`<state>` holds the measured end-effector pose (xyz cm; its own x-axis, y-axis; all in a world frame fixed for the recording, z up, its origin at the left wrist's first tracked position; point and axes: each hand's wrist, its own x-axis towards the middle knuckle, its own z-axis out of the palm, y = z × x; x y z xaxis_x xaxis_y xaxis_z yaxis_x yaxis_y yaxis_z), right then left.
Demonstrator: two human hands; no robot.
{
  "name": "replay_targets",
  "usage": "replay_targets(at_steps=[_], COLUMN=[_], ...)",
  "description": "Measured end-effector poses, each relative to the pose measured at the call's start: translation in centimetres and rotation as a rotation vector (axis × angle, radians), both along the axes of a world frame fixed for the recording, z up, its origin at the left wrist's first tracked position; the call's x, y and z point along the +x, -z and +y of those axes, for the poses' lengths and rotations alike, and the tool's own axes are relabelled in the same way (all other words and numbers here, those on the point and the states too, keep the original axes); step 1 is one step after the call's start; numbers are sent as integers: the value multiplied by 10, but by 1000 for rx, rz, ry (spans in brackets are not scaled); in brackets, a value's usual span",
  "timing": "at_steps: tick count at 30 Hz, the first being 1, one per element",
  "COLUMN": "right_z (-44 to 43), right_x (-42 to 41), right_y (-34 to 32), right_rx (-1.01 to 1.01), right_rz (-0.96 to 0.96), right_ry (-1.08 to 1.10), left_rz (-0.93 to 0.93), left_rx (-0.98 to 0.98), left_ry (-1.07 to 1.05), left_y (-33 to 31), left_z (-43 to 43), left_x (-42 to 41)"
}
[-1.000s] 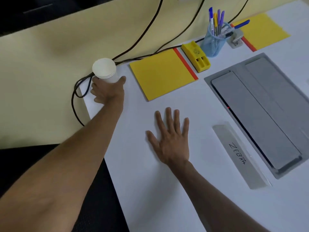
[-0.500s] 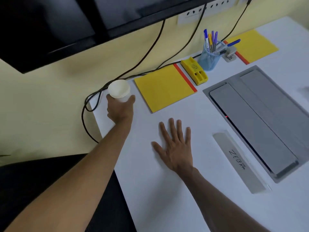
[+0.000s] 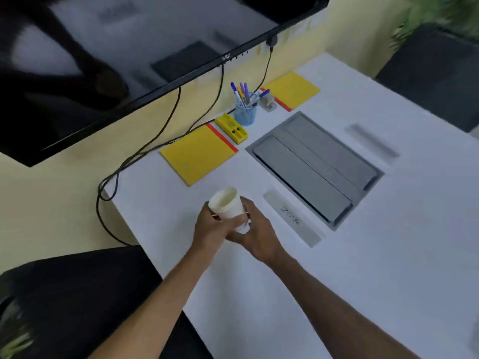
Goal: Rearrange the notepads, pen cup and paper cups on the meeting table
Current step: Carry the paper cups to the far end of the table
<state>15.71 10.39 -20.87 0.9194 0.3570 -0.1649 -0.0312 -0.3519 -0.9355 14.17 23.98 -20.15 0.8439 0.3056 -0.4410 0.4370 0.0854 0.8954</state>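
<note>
Here, left of centre, a yellow notepad (image 3: 197, 156) lies flat on the white table (image 3: 259, 294). Just below it we hold the stack of paper cups (image 3: 228, 206) tilted. Our left hand (image 3: 207, 229) wraps its side and our right hand (image 3: 259, 237) curls round its lower end. Upper right of these stand the blue pen cup (image 3: 245, 114) and a second notepad (image 3: 293, 90).

White table (image 3: 337, 268) holds yellow notepads (image 3: 197, 158); pen cup (image 3: 245, 115) (blue mesh).
</note>
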Motion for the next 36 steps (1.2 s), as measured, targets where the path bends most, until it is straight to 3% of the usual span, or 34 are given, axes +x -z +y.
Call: replay_targets(at_steps=[13, 24, 36], right_z=[-132, -182, -242], right_x=[-91, -113, -108], right_y=[-35, -36, 26], right_rx=[-215, -265, -346], right_rz=[-160, -216, 65], right_ry=[358, 427, 462], left_rz=[-7, -33, -114], left_rx=[-197, -172, -325], left_ry=[217, 246, 16], left_y=[-16, -27, -29], left_z=[-135, -188, -193], left_x=[-62, -76, -66])
